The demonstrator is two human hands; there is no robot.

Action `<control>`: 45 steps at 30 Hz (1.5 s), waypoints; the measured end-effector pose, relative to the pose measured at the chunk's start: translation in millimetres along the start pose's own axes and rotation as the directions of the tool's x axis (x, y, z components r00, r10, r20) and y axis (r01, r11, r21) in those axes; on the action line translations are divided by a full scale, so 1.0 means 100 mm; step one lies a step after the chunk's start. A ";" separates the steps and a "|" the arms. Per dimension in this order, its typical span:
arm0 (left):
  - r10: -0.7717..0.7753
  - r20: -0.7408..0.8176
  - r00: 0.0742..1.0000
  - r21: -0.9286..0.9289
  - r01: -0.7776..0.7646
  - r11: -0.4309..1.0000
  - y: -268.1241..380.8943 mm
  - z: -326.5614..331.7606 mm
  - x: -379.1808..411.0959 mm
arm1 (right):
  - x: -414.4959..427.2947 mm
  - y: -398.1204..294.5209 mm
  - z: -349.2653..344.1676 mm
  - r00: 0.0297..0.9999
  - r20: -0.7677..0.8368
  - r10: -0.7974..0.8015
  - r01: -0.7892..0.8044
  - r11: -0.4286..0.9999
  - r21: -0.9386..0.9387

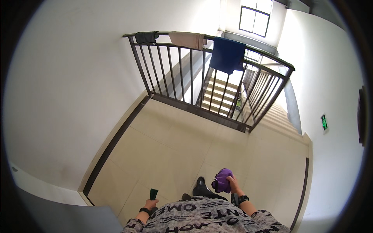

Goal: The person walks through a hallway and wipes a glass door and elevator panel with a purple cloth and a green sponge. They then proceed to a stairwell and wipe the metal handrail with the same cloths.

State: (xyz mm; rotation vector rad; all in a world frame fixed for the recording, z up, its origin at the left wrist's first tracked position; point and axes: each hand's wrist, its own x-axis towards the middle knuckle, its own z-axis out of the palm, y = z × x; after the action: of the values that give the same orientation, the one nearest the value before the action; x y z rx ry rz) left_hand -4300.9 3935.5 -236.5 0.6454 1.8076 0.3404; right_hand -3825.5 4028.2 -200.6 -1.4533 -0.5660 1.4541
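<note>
My left hand (151,204) is low in the view, closed around a dark green object (154,194) that widens towards its far end, like a squeeze tube. The fingers cover its lower part. In my right hand (233,184) is a bunched purple cloth (223,181) with a dark edge, gripped at its right side and held above the floor. A black shoe (200,186) shows on the tiles between the two hands. Both wrists wear black bands.
Ahead, a dark metal railing (191,77) guards a stairwell. A dark cloth (145,37), a beige towel (188,40) and a blue towel (228,55) hang over it. Stairs (274,110) descend at the right, beside a wall with a green exit sign (324,123). A white wall (70,87) stands left.
</note>
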 end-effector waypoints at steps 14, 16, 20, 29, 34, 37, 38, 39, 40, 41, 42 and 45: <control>0.087 0.001 0.996 -0.250 -0.084 0.965 2.37 0.34 1.16 | 1.84 -1.72 1.23 0.903 0.359 0.237 -0.142 0.952 -0.271; 0.112 -0.028 0.993 -0.224 -0.116 0.968 2.67 0.19 1.53 | 2.00 -1.75 1.35 0.897 0.382 0.223 -0.102 0.944 -0.313; 0.253 -0.091 0.963 -0.163 -0.265 0.950 3.73 -0.26 2.28 | 2.37 -1.89 1.48 0.952 0.298 0.071 -0.009 0.979 -0.203; 0.629 -0.137 0.766 -0.260 -0.640 0.723 6.71 -0.94 3.47 | 3.24 -2.55 2.21 0.974 0.190 0.122 -0.126 0.992 0.014; 0.759 -0.179 0.626 -0.405 -0.750 0.523 8.33 -1.07 3.48 | 3.63 -2.80 2.67 0.967 0.247 0.060 -0.026 0.990 -0.138; 0.797 -0.221 0.562 -0.406 -0.796 0.449 9.16 -1.08 3.45 | 3.91 -3.08 2.77 0.971 0.235 0.036 -0.011 0.994 -0.105; 0.787 -0.249 0.564 -0.401 -0.800 0.447 9.42 -1.05 3.38 | 4.04 -3.21 2.79 0.971 0.241 0.004 0.024 0.993 -0.113; 0.791 -0.245 0.560 -0.434 -0.793 0.427 9.61 -1.05 3.40 | 4.16 -3.35 2.82 0.968 0.252 -0.019 0.051 0.991 -0.123; 0.812 -0.268 0.519 -0.442 -0.815 0.376 9.77 -1.02 3.35 | 4.25 -3.45 2.83 0.964 0.265 -0.035 0.073 0.988 -0.134; 0.835 -0.297 0.463 -0.443 -0.842 0.309 9.93 -1.00 3.31 | 4.33 -3.56 2.84 0.948 0.299 -0.106 0.150 0.981 -0.126; 0.829 -0.333 0.449 -0.410 -0.861 0.301 10.06 -1.05 3.35 | 4.47 -3.74 2.87 0.917 0.349 -0.195 0.245 0.963 -0.108; 0.774 -0.465 0.430 -0.314 -0.898 0.310 10.38 -1.20 3.45 | 4.86 -4.14 2.93 0.868 0.427 -0.252 0.341 0.929 -0.144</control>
State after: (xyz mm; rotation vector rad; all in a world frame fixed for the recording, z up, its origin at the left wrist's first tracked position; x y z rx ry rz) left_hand -4221.0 4985.3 82.6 1.1635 1.2804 1.6683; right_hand -3888.4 4706.8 -31.4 -1.1575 -1.1877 1.4769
